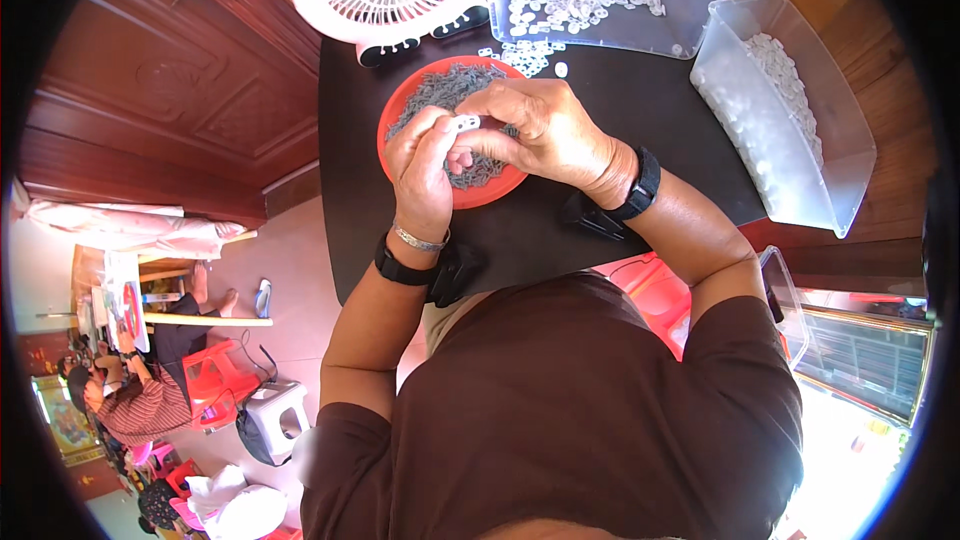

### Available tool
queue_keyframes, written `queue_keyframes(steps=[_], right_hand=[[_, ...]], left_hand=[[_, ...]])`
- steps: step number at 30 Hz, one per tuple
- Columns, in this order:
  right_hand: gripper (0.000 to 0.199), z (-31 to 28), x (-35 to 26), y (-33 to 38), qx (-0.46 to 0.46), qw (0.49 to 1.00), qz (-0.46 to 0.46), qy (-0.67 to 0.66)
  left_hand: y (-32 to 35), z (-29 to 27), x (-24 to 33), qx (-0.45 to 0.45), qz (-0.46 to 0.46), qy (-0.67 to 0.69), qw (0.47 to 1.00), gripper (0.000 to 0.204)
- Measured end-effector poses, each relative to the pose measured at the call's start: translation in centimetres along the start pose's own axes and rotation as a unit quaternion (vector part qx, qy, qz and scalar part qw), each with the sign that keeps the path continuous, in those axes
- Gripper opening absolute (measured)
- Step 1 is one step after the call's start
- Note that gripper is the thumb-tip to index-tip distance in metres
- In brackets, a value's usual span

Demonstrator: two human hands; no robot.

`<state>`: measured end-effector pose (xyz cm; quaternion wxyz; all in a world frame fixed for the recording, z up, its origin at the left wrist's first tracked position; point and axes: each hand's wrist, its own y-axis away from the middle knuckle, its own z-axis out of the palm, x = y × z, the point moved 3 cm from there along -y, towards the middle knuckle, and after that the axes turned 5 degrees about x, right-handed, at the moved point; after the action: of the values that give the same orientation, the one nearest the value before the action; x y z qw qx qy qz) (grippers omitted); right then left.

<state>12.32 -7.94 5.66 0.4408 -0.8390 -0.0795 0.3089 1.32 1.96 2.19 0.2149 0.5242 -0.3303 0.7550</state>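
Observation:
Over the red bowl (pixel 388 155), my left hand (pixel 422 175) pinches a small white plastic piece with holes (pixel 463 124) between thumb and fingertips. My right hand (pixel 550 130) is closed, its thumb and fingertips meeting close beside the white piece. Whatever lies between those fingertips is too small and covered to make out. Thin grey screw-like pieces (pixel 440 90) fill the bowl beneath both hands. Just beyond the bowl, a loose heap of similar white pieces (pixel 527 58) lies on the dark table (pixel 640 90).
A clear bin (pixel 690 0) with white pieces stands at the back. Another translucent bin (pixel 850 160) with white pieces sits on the right. A white fan (pixel 350 25) stands at the back left. Across the room at left, a person (pixel 150 405) sits near a red stool (pixel 215 380).

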Motion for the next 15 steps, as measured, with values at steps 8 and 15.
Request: queue_keyframes(steps=[8, 15], right_hand=[[0.017, 0.44, 0.32, 0.29, -0.020, 1.000, 0.008, -0.007], [0.016, 0.17, -0.16, 0.26, -0.041, 0.999, 0.002, 0.014]], left_hand=[[-0.18, 0.15, 0.43, -0.026, -0.014, -0.052, 0.998, 0.025], [0.00, 0.21, 0.78, -0.039, -0.019, -0.065, 0.997, 0.025]])
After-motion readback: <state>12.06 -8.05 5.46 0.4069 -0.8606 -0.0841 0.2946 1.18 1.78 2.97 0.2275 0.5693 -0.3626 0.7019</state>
